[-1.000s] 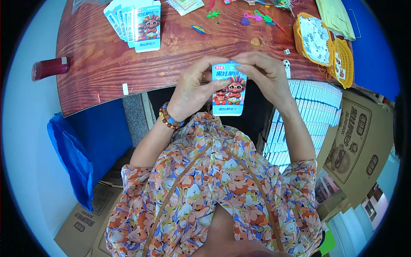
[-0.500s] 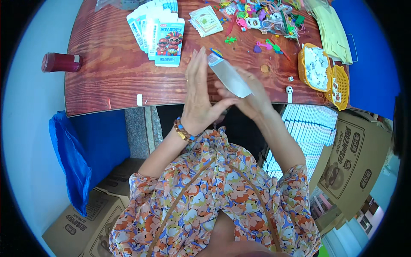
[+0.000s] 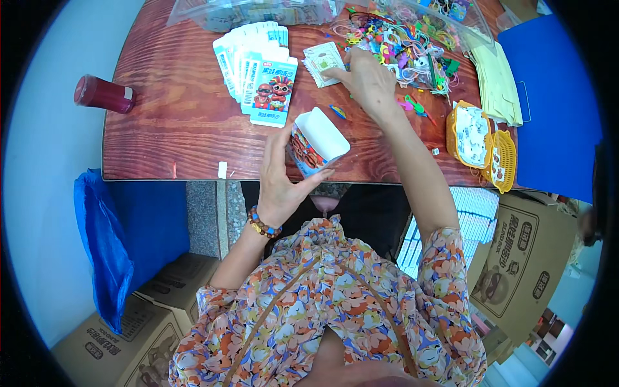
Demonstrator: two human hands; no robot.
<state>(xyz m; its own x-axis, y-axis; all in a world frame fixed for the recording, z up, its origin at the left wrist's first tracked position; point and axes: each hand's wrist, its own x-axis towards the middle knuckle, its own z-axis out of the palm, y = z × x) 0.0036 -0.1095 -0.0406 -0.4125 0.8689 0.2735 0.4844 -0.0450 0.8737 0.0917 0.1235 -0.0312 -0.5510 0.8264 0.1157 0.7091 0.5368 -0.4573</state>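
Note:
My left hand point(image 3: 278, 169) is closed round a small printed carton point(image 3: 320, 143), thumb along its near side and fingers on its left. The carton is tilted with its open white top facing up, just over the table's near edge. My right hand point(image 3: 373, 84) reaches across the table, thumb and fingers apart. Its thumb lies over the stack of square cards point(image 3: 317, 59), and its fingertips are beside a pile of small coloured plastic toys point(image 3: 412, 55). A blue-and-yellow trinket point(image 3: 337, 112) lies just beyond the carton. Flat printed cartons point(image 3: 271, 97) are fanned out to the left.
A red-capped jar point(image 3: 103, 93) stands at the left. Clear plastic bins point(image 3: 225, 18) line the far edge. Yellow baskets point(image 3: 503, 161) with small packets and yellow paper sheets point(image 3: 493, 84) sit at the right. Below the table are packed cartons point(image 3: 471, 209) and brown boxes point(image 3: 516, 251).
The carton, earlier seen edge-on between both hands, now stands opened out in my left hand. My right hand has left it and moved away to the cards and toys.

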